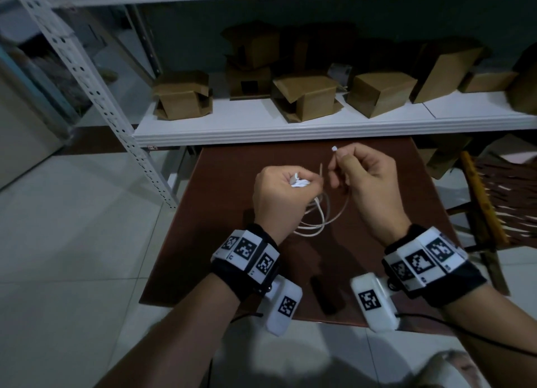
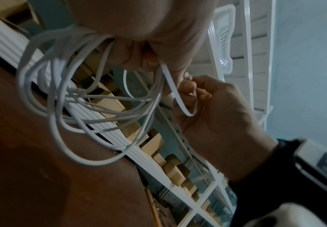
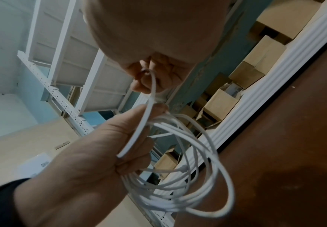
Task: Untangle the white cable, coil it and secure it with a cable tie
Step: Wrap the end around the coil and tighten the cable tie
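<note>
Left hand (image 1: 280,194): fingers curled round the gathered top of the white cable (image 2: 92,98), whose coiled loops hang below the fist, above the brown table (image 1: 220,242). Cable tie (image 3: 148,113): flat white strip arcing from the left fist to the right. Right hand (image 1: 367,181): thumb and forefinger pinching the tie's head end, held just beside the left fist.

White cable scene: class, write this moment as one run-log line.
left hand: grips coiled white cable | right hand: pinches cable tie | tie: not yet fastened | coil: above brown table
</note>
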The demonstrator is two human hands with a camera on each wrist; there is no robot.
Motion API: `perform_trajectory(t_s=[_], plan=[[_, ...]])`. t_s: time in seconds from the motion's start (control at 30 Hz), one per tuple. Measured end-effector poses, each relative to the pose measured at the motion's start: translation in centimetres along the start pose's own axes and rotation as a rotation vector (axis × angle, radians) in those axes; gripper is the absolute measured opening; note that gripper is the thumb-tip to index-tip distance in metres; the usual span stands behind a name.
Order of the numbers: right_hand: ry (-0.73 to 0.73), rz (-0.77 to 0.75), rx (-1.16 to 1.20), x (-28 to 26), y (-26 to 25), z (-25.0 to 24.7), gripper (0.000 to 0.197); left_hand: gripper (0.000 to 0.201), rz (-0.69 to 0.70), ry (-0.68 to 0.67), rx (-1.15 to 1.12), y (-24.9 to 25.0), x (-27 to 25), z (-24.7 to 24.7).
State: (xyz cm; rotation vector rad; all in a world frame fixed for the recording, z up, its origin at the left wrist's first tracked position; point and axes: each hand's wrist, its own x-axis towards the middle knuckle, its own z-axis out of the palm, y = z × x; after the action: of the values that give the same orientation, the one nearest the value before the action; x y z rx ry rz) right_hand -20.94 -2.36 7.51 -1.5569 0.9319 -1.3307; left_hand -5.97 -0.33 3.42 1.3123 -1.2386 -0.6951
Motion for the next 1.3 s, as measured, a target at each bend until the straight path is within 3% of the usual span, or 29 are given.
perform_trajectory(t_s=[0.27,0.57,0.8,1.03,1.3], plan=[[-0.038,0.0,-0.012,-0.3,0.8,-0.3,0.029,0.013,0.006,-0.042,-0.135,0.3,0.6,-0.1],[-0.175,0.134,0.126,-0.4,0.1,0.1,0.036,0.017,0.033,-0.076,-0.079,0.3,0.5,-0.2],[-0.271,0.251,0.299,-0.4,-0.1,0.2,0.025,0.01,0.022,0.003,-0.027,0.3,0.6,-0.1],[-0.301,0.273,0.272,-0.2,0.0,0.0,0.038,0.006,0.063,0.037,0.073,0.9,0.2,-0.3],[-0.287,0.322,0.297,-0.2,0.2,0.1,0.037,0.005,0.106,0.066,0.169,1.3,-0.1,-0.4]])
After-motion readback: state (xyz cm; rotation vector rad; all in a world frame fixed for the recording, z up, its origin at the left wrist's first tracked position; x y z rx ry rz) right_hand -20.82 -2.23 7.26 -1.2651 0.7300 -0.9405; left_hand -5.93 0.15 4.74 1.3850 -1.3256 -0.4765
